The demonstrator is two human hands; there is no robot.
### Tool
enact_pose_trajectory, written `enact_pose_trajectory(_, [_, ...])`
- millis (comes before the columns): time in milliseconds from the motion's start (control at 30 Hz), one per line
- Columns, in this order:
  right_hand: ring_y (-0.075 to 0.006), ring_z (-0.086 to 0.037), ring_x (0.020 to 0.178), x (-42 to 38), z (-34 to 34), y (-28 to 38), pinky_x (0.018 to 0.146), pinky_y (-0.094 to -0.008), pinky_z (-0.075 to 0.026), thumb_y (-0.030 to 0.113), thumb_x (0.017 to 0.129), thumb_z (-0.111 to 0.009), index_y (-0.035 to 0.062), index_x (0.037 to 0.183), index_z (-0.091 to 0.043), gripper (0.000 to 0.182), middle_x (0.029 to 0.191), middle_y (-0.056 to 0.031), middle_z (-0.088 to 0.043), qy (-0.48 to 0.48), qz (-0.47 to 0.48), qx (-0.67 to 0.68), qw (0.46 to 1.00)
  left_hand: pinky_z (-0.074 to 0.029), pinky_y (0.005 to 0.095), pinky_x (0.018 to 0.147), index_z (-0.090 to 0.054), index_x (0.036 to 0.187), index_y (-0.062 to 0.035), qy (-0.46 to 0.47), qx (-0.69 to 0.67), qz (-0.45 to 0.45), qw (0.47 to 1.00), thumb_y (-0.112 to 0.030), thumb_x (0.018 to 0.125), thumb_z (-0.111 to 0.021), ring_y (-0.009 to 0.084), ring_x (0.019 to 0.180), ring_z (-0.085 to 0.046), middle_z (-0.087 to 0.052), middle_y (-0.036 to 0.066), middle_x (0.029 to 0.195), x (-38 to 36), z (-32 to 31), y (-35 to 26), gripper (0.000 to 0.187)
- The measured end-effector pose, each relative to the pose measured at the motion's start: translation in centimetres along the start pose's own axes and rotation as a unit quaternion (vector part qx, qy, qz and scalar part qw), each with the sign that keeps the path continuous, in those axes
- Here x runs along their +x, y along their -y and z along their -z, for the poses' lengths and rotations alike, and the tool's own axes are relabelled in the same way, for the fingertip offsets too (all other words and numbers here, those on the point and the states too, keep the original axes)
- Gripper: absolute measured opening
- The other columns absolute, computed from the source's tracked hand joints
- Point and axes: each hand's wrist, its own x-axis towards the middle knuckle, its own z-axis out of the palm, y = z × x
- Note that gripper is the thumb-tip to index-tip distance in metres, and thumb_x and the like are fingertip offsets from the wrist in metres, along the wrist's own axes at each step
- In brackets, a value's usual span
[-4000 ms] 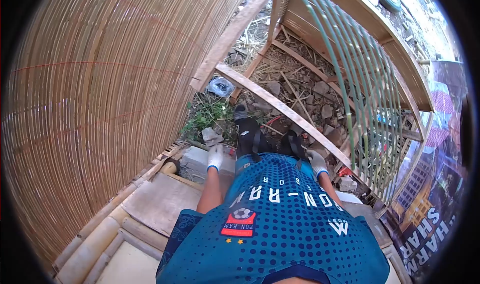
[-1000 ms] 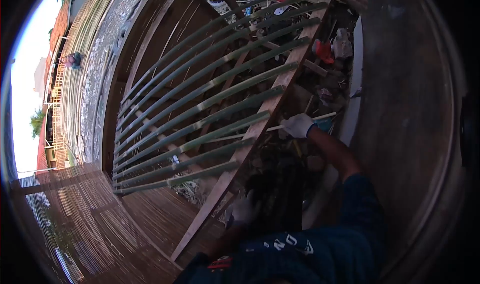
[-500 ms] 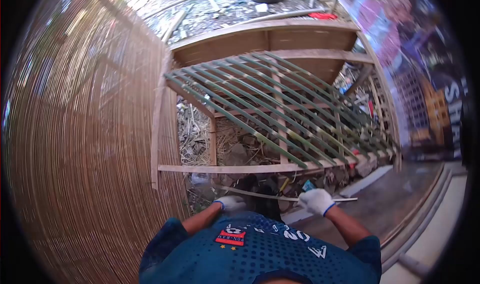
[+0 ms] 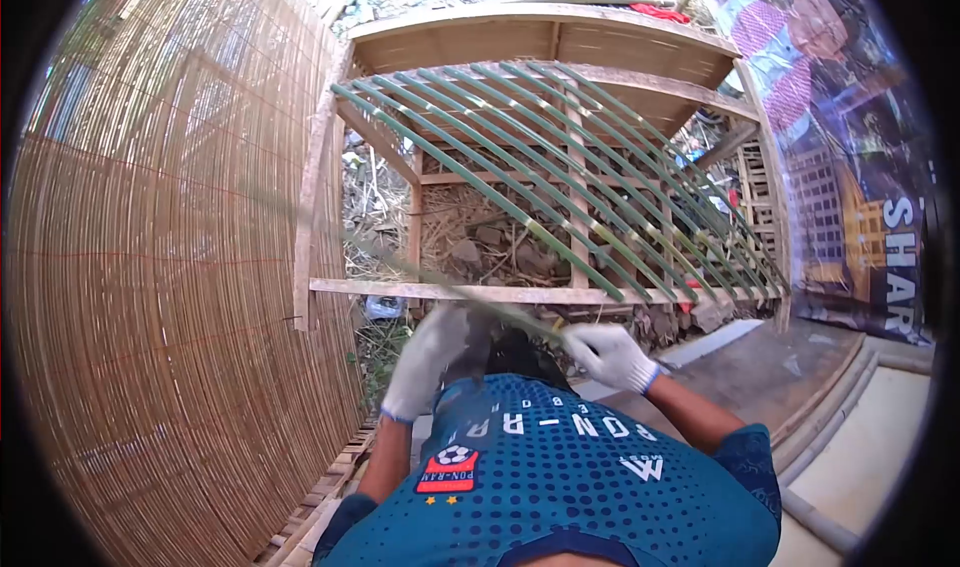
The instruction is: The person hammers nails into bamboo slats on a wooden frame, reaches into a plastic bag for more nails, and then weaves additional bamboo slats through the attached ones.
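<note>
A long, thin bamboo strip (image 4: 505,314) slants across in front of me, its far-left stretch smeared by motion. My right hand (image 4: 612,356), in a white knitted glove with a blue cuff, is closed around the strip near its lower right end. Just below the strip is my left hand (image 4: 428,365), gloved alike and blurred; its fingers are too smeared to read. Beyond both hands stands a wooden frame (image 4: 400,290), with several green bamboo slats (image 4: 545,235) lying slantwise across its rails.
A tall bamboo-slat screen (image 4: 170,297) rises on the left. On the right hangs a printed banner (image 4: 840,207), above a brown board (image 4: 740,372) and pale pipes (image 4: 830,417). Stones and dry straw (image 4: 470,217) cover the ground under the frame. A red cloth (image 4: 660,12) lies behind it.
The bamboo strip has swung from nearly level to slanting up leftward, showing its green side. My left hand has moved up and left; my right hand has risen slightly. The view has shifted.
</note>
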Motion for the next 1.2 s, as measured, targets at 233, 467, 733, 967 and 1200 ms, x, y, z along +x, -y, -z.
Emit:
enact_pose_trajectory(233, [-0.0403, -0.07, 0.08, 12.2, -4.6, -3.5, 0.072, -0.0506, -0.057, 0.021, 0.098, -0.061, 0.0062, 0.117, -0.068, 0.025, 0.087, -0.0205, -0.071, -0.172, 0.109, -0.13, 0.97, -0.059, 0.0402, 0.091, -0.052, 0.141, -0.0035, -0.065, -0.148, -0.045, 0.986, -0.035, 0.109, -0.055, 0.0269, 0.116, -0.066, -0.064, 0.013, 0.129, 15.8, 0.1, -2.4, 0.045])
enact_pose_trajectory(467, [-0.0341, -0.071, 0.099, 9.8, -4.8, -2.4, 0.086, -0.0464, -0.056, 0.014, 0.09, -0.068, 0.0071, 0.118, -0.069, 0.029, 0.108, -0.0155, -0.074, -0.312, 0.127, -0.201, 0.92, -0.061, 0.0392, 0.08, -0.059, 0.122, -0.0055, -0.112, -0.135, -0.061, 0.983, -0.018, 0.107, -0.058, 0.0235, 0.095, -0.071, -0.069, 0.01, 0.108, 22.0, 0.9, -0.1, 0.019])
enact_pose_trajectory(733, [-0.0318, -0.069, 0.105, -2.2, -7.4, -7.4, 0.094, -0.0423, -0.054, 0.018, 0.096, -0.071, 0.0059, 0.119, -0.071, 0.026, 0.115, -0.0154, -0.072, -0.509, -0.24, -0.114, 0.819, -0.06, 0.0392, 0.085, -0.058, 0.12, -0.0045, -0.131, -0.082, -0.096, 0.983, -0.018, 0.106, -0.057, 0.0256, 0.098, -0.07, -0.067, 0.011, 0.106, 23.1, 1.6, -1.1, 0.019])
enact_pose_trajectory(967, [-0.0161, -0.072, 0.09, -0.6, -9.6, -8.6, 0.081, -0.0307, -0.057, 0.018, 0.099, -0.072, 0.0005, 0.122, -0.07, 0.029, 0.105, -0.0084, -0.075, -0.484, -0.255, 0.156, 0.822, -0.061, 0.0363, 0.078, -0.061, 0.124, -0.0023, -0.148, -0.087, -0.116, 0.978, -0.017, 0.106, -0.058, 0.02, 0.089, -0.071, -0.068, 0.007, 0.105, 25.4, 2.2, -0.9, 0.023])
enact_pose_trajectory(1200, [-0.0119, -0.068, 0.09, -0.3, -9.9, -8.4, 0.077, -0.0274, -0.059, 0.009, 0.1, -0.068, 0.0024, 0.132, -0.062, 0.033, 0.103, -0.0039, -0.069, -0.474, -0.259, 0.442, 0.716, -0.063, 0.0385, 0.079, -0.061, 0.123, -0.0015, -0.162, -0.082, -0.129, 0.975, -0.015, 0.106, -0.057, 0.0221, 0.091, -0.072, -0.069, 0.009, 0.104, 26.0, 3.3, -1.2, 0.022])
